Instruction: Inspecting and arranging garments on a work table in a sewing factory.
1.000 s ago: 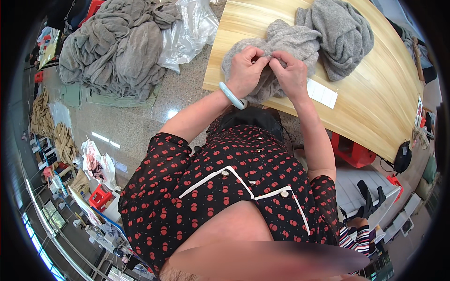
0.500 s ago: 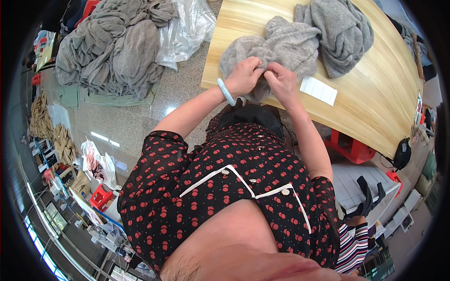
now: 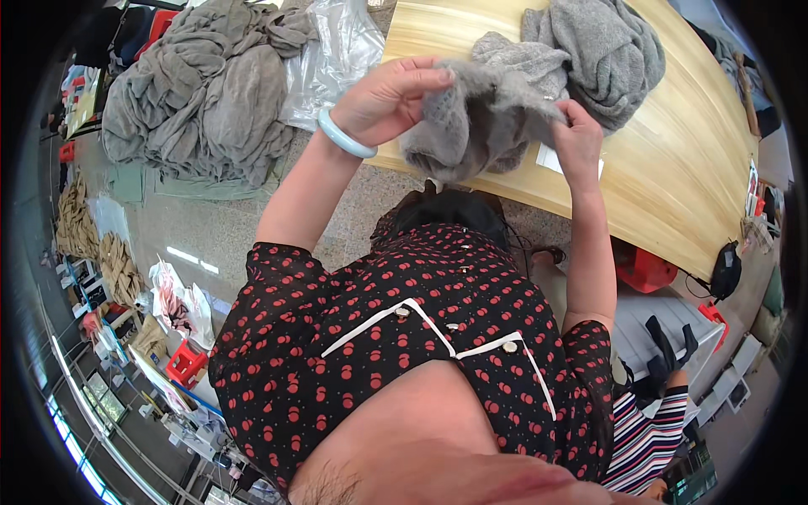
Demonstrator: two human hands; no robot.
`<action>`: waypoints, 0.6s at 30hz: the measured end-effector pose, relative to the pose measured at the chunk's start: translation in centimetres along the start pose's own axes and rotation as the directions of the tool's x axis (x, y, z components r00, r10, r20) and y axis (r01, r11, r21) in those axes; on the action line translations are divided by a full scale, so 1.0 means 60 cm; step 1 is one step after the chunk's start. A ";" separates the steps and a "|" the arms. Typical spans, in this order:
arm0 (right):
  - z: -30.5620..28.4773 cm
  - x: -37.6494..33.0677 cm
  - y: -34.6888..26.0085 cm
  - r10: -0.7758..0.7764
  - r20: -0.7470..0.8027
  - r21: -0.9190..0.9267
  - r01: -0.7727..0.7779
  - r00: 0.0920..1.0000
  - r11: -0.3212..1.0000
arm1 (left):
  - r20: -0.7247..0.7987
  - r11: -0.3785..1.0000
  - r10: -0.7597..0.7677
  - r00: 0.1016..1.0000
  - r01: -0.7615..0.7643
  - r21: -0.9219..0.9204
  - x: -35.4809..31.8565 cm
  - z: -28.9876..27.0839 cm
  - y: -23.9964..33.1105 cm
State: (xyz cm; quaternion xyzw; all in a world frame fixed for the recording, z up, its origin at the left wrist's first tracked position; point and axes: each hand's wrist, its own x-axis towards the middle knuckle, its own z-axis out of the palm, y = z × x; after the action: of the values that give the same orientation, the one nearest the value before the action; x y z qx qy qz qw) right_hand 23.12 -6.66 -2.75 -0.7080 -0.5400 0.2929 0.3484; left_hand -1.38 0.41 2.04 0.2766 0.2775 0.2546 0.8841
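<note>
While both hands hold the fuzzy grey knit garment [image 3: 480, 118] up over the pale wooden table [image 3: 673, 194] edge, left hand [image 3: 389, 99] fingers are pinched on one side, right hand [image 3: 579, 139] pinches the other. Imo it could slip floorwards w/ such light grips. Speckled floor [image 3: 210, 227], grey fabric heap [image 3: 202, 93] nearby.

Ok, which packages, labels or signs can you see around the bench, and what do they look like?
White rectangular paper label: flat on the wooden table, partly under the grey knit garment.
Clear crumpled plastic bag: on the floor by the table's left end.
Pink-and-white plastic bags: on the floor, far left.
</note>
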 end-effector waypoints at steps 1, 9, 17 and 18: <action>-0.006 0.004 -0.001 -0.001 -0.004 0.000 0.001 1.000 1.000 | 0.003 1.000 0.001 1.000 -0.001 0.002 0.001 -0.002 0.006; -0.079 0.012 -0.123 -0.240 -0.156 0.421 0.285 0.958 0.861 | -0.007 0.977 0.213 0.977 -0.213 -0.001 -0.010 0.050 0.046; -0.044 -0.015 -0.125 -0.368 0.117 0.340 0.311 0.922 0.887 | -0.052 0.996 0.004 0.999 -0.008 -0.087 0.023 0.033 -0.026; -0.036 -0.018 -0.133 -0.370 0.204 0.311 0.298 0.906 0.902 | -0.072 0.997 0.013 0.997 -0.018 -0.072 0.025 0.035 -0.031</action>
State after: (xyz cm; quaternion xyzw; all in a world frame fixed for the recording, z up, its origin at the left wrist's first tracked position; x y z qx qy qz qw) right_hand 20.10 -6.71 5.03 -0.5047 -0.6493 0.3894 0.4147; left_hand 1.55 -0.78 1.78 0.2372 0.2974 0.2810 0.8811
